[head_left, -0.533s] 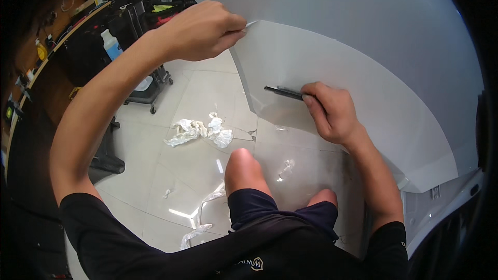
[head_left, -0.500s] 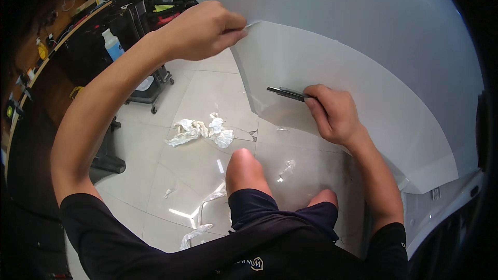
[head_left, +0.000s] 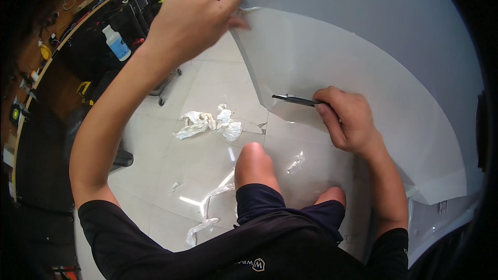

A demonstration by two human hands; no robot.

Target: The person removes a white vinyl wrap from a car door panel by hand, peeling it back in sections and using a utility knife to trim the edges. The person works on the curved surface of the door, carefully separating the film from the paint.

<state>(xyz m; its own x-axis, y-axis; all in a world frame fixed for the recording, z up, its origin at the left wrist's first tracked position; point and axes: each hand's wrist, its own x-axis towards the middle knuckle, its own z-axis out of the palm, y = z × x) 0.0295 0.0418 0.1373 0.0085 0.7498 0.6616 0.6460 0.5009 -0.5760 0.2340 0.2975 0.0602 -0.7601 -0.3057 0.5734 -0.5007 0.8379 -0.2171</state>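
Observation:
A large translucent whitish film [head_left: 332, 65] hangs along the curved edge of a pale grey vehicle panel [head_left: 342, 0]. At the film's upper left corner is my left hand [head_left: 199, 15], fingers curled over the edge; its thumb is lower and slightly blurred, and the exact contact is hard to see. My right hand [head_left: 350, 119] is closed around a slim black and silver utility knife [head_left: 295, 100]. The knife points left, in front of the film's lower part, and I cannot tell if its tip touches the film.
Crumpled white scraps [head_left: 207, 124] and a twisted strip [head_left: 207, 212] lie on the glossy tiled floor [head_left: 150, 176]. A white bottle with a blue label [head_left: 116, 44] stands beyond my left arm, near a cluttered workbench [head_left: 62, 36]. My bent knees [head_left: 254, 163] are below the film.
My left hand has risen slightly, and its thumb has moved apart from the fingertips. The right hand with the utility knife has shifted a little right and down. The whole view has shifted slightly.

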